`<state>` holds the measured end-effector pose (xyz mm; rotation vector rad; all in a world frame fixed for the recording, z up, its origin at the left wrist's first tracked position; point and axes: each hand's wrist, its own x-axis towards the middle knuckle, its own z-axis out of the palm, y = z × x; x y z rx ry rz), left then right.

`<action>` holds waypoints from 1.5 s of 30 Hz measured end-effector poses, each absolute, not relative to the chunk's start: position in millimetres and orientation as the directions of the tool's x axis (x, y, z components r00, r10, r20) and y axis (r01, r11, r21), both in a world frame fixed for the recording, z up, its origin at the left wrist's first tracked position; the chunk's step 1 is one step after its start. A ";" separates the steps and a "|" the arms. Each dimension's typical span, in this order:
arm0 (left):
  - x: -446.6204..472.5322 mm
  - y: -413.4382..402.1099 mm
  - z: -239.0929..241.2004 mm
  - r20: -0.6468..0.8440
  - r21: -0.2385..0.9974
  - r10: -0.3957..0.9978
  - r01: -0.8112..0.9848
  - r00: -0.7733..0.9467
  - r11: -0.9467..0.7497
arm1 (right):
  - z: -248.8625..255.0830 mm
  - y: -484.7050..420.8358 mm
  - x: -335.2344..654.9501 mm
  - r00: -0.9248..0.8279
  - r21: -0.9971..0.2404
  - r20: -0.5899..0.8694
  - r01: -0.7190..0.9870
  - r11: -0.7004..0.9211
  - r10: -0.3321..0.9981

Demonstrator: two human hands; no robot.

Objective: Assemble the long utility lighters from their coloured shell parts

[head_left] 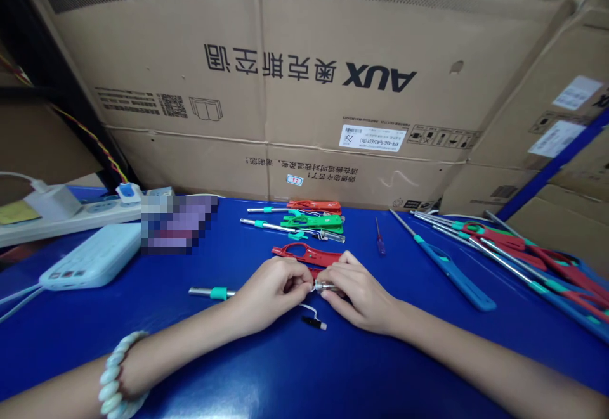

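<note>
i see one metal rod [212, 292] lying flat on the blue table [228, 368], dead centre, with one teal collar on it. its bare end points to 9 o'clock. my left hand [271, 292] is curled shut over the rod's other end, and my right hand [356, 295] pinches the silver tip with thumb and forefinger closed tight. the two hands touch. one thin white wire [314, 317] with a black end trails from the tip toward 6 o'clock.

just behind the hands, at 12 o'clock, lies one red handle [307, 255]. further at 12 are two tools, one green [311, 221] and one red [314, 206]. at 1 o'clock is one small screwdriver [379, 238], at 2 one blue tool [451, 270]. at 3 is a heap of tools [547, 260] i cannot count. at 9 is one power bank [92, 257], and one bead bracelet [117, 374] sits on the left wrist.
</note>
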<state>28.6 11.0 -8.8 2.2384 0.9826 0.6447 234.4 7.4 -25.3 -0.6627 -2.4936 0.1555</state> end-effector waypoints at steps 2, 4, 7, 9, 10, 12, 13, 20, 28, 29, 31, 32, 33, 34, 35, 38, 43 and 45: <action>28.1 10.4 -8.6 0.190 0.680 0.770 0.484 0.609 -0.550 | -25.5 7.5 234.5 -0.729 -0.248 0.482 0.418 0.874 0.485; 28.0 9.9 -8.5 0.196 0.668 0.768 0.490 0.610 -0.560 | -25.6 7.7 234.7 -0.736 -0.245 0.482 0.408 0.879 0.476; 28.6 9.4 -8.7 0.194 0.663 0.767 0.495 0.612 -0.562 | -25.4 7.6 234.8 -0.743 -0.238 0.474 0.408 0.881 0.472; 28.6 9.7 -8.7 0.177 0.682 0.770 0.488 0.613 -0.545 | -25.2 7.1 234.6 -0.735 -0.236 0.478 0.420 0.876 0.481; 28.2 10.1 -8.3 0.169 0.693 0.772 0.483 0.613 -0.535 | -25.0 6.7 234.5 -0.727 -0.234 0.484 0.428 0.873 0.486; 25.7 11.8 -5.9 0.162 0.703 0.769 0.475 0.618 -0.530 | -24.5 5.7 234.2 -0.705 -0.219 0.504 0.454 0.864 0.499; 23.6 13.1 -3.6 0.166 0.697 0.766 0.475 0.621 -0.536 | -24.1 5.1 234.0 -0.694 -0.207 0.513 0.471 0.858 0.505; 2.5 24.2 27.8 0.157 0.569 0.736 0.549 0.659 -0.613 | -22.2 2.8 234.6 -0.710 -0.156 0.499 0.491 0.857 0.497; -29.2 16.9 30.4 -0.055 0.347 0.728 0.697 0.683 -0.627 | -25.4 3.3 237.8 -0.707 -0.244 0.511 0.426 0.871 0.489; -31.5 15.2 28.3 -0.055 0.355 0.725 0.692 0.687 -0.629 | -25.9 3.2 238.2 -0.704 -0.253 0.514 0.422 0.871 0.490; -33.0 12.0 24.6 -0.042 0.382 0.713 0.670 0.700 -0.636 | -26.4 2.9 238.8 -0.703 -0.262 0.521 0.408 0.874 0.485; -32.4 10.4 23.0 -0.033 0.395 0.705 0.657 0.708 -0.641 | -26.6 2.8 239.0 -0.703 -0.265 0.524 0.402 0.876 0.481; -31.2 8.9 21.4 -0.024 0.406 0.697 0.644 0.717 -0.649 | -26.6 2.7 239.1 -0.703 -0.268 0.527 0.396 0.878 0.478; -29.7 7.5 19.9 -0.015 0.413 0.686 0.629 0.728 -0.659 | -26.5 2.7 239.3 -0.702 -0.272 0.529 0.391 0.879 0.476; -28.1 6.1 18.3 -0.004 0.418 0.673 0.612 0.740 -0.671 | -26.4 2.8 239.5 -0.701 -0.277 0.531 0.387 0.880 0.475; -24.5 1.8 13.6 0.033 0.435 0.629 0.556 0.777 -0.709 | -25.9 3.0 240.2 -0.694 -0.285 0.540 0.380 0.880 0.475; -24.8 -3.0 11.2 0.094 0.488 0.615 0.503 0.783 -0.714 | -26.0 3.6 240.9 -0.651 -0.304 0.585 0.377 0.875 0.484; -26.2 -2.2 13.0 0.124 0.508 0.623 0.489 0.773 -0.709 | -25.7 4.3 240.9 -0.615 -0.323 0.602 0.395 0.860 0.509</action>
